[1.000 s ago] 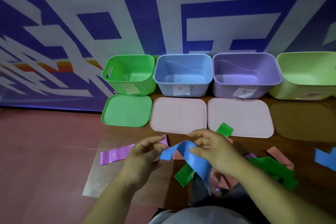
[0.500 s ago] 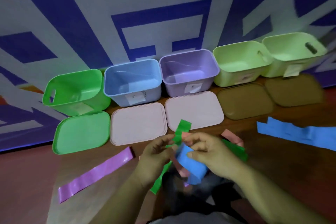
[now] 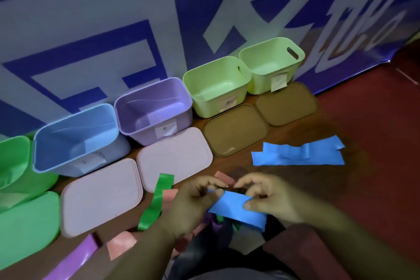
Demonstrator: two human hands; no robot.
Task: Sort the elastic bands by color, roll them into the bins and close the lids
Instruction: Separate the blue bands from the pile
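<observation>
Blue band (image 3: 236, 210) now drawn flat; left hand (image 3: 195, 200) and right hand (image 3: 270, 195) each pinch an end; best rolled tightly, edges aligned.

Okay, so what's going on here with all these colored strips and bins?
A person is holding a blue elastic band in both hands, the left hand and right hand each pinching an end. More blue bands lie to the right and a green band to the left. The blue bin, purple bin and two light green bins stand open along the wall and look empty. Their lids lie flat in front.
</observation>
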